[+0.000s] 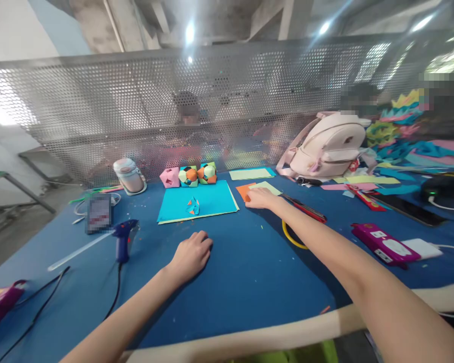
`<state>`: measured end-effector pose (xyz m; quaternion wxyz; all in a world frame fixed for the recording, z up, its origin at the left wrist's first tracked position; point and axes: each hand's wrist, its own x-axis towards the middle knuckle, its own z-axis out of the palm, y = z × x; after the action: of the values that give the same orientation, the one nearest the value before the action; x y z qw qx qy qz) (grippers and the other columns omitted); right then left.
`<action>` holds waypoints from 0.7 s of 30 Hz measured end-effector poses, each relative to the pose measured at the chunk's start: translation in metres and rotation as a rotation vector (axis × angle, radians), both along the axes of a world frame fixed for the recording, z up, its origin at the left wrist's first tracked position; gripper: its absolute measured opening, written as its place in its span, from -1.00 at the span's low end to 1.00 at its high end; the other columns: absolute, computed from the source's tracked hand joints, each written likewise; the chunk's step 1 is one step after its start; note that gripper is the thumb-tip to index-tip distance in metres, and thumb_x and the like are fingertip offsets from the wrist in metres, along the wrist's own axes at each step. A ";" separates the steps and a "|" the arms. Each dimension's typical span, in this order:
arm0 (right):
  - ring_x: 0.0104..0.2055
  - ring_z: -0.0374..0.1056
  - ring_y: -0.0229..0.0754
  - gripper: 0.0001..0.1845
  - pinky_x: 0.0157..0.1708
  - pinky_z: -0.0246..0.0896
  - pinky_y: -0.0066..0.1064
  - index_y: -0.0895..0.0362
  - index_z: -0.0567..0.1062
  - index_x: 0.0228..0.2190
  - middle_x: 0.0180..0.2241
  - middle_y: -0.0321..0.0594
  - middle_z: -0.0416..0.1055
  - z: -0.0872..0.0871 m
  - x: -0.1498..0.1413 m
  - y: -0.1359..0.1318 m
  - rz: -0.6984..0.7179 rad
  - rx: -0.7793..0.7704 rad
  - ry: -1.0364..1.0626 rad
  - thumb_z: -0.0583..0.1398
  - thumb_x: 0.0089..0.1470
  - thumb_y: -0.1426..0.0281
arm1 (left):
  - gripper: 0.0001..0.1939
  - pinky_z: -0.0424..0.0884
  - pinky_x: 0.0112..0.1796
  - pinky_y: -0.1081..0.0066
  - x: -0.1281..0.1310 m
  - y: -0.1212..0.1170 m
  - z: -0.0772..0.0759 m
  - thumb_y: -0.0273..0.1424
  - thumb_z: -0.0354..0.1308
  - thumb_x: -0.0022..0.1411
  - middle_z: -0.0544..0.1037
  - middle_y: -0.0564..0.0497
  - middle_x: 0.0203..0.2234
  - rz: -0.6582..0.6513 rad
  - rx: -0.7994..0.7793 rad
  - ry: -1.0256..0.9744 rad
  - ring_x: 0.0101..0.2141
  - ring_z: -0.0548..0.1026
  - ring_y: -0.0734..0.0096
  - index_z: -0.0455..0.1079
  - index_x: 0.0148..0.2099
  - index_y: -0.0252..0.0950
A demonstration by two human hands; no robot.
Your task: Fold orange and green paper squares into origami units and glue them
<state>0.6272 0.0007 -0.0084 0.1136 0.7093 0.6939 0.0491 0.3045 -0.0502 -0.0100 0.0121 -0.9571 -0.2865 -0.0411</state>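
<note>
My right hand [263,198] reaches out to the small sheets. Its fingers are closed on the edge of an orange paper [245,191], beside a pale green paper [269,188]. Nearer to me, my left hand [192,254] rests on the blue table with its fingers curled in, and nothing shows in it. Ahead of it lies a large blue sheet [212,195] over a pale one. A small folded blue and orange paper piece [192,205] sits on that sheet. Behind stand a pink folded paper ball [170,177] and two multicoloured ones [188,176].
On the left are a glue gun [124,241] with its cord, a glue stick [79,251] and a lidded cup [129,176]. Right of my right arm lie a purple power strip [384,244] and a phone [408,208]. A backpack [327,146] leans against the perforated metal screen [136,101].
</note>
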 end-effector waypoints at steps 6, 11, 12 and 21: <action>-0.09 0.34 -0.12 -0.64 -0.13 0.32 -0.17 0.21 0.36 -0.04 -0.04 -0.08 0.33 0.001 -0.010 0.009 -0.041 0.026 -0.008 0.15 0.17 0.30 | -0.75 0.38 -0.33 0.39 0.009 -0.001 0.001 -0.47 -0.12 0.27 0.43 -0.08 -0.16 0.012 -0.017 -0.032 -0.20 0.41 0.28 0.38 -0.14 -0.24; -0.09 0.35 -0.12 -0.65 -0.14 0.33 -0.16 0.20 0.35 -0.03 -0.04 -0.09 0.33 0.002 -0.007 0.003 -0.109 0.035 0.009 0.14 0.18 0.30 | -0.74 0.40 -0.32 0.38 0.008 0.000 -0.004 -0.45 -0.11 0.29 0.44 -0.07 -0.14 0.042 -0.042 -0.109 -0.20 0.43 0.28 0.38 -0.11 -0.24; -0.09 0.35 -0.12 -0.65 -0.14 0.33 -0.16 0.19 0.35 -0.03 -0.04 -0.10 0.33 0.001 -0.008 0.001 -0.113 0.031 0.016 0.14 0.18 0.30 | -0.74 0.40 -0.30 0.38 0.008 0.001 -0.005 -0.46 -0.11 0.28 0.44 -0.07 -0.14 0.049 -0.048 -0.126 -0.20 0.43 0.29 0.38 -0.10 -0.24; -0.09 0.34 -0.11 -0.64 -0.13 0.32 -0.17 0.20 0.35 -0.03 -0.04 -0.09 0.33 0.005 -0.016 0.009 -0.153 0.006 0.059 0.14 0.17 0.30 | -0.74 0.39 -0.22 0.35 0.005 0.005 -0.016 -0.46 -0.09 0.28 0.47 -0.06 -0.16 0.053 -0.070 -0.220 -0.18 0.40 0.27 0.42 -0.12 -0.24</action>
<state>0.6114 0.0092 -0.0038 0.0944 0.7617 0.6406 0.0215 0.3090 -0.0451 -0.0257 -0.0517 -0.9388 -0.3125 -0.1354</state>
